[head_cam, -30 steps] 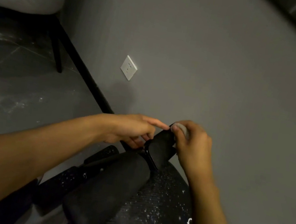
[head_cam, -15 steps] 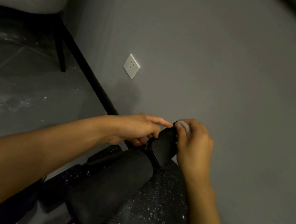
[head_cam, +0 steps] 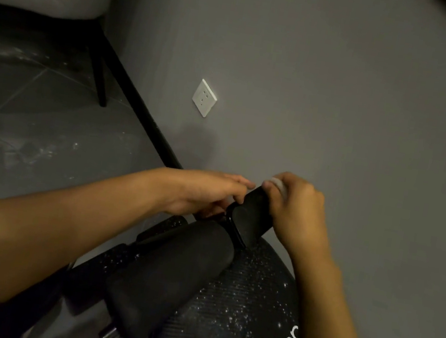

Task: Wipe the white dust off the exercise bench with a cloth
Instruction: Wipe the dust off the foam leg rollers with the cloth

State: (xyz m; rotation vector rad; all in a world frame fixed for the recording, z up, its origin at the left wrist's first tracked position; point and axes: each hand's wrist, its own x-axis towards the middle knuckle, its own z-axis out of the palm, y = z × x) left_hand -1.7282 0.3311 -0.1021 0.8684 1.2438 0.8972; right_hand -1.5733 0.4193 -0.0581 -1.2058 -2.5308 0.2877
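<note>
Two hands, one cloth, one exercise bench (head_cam: 241, 303), dusty, bottom centre. Right hand (head_cam: 296, 212) fingers clenched round cloth (head_cam: 279, 184), which pokes out at the fingertips, on top of one black pad (head_cam: 248, 219) at the bench's far end. Left hand (head_cam: 206, 195) fingers pinch the same pad. One foam roller (head_cam: 167, 274) alongside.

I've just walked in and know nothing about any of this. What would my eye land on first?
Two bare hands meet in the middle of the view. The left hand touches a black end piece, and the right hand grips a pale cloth against it. Just below, the dark exercise bench pad is speckled with white dust. A white socket stands out on the grey wall, up and to the left.
</note>
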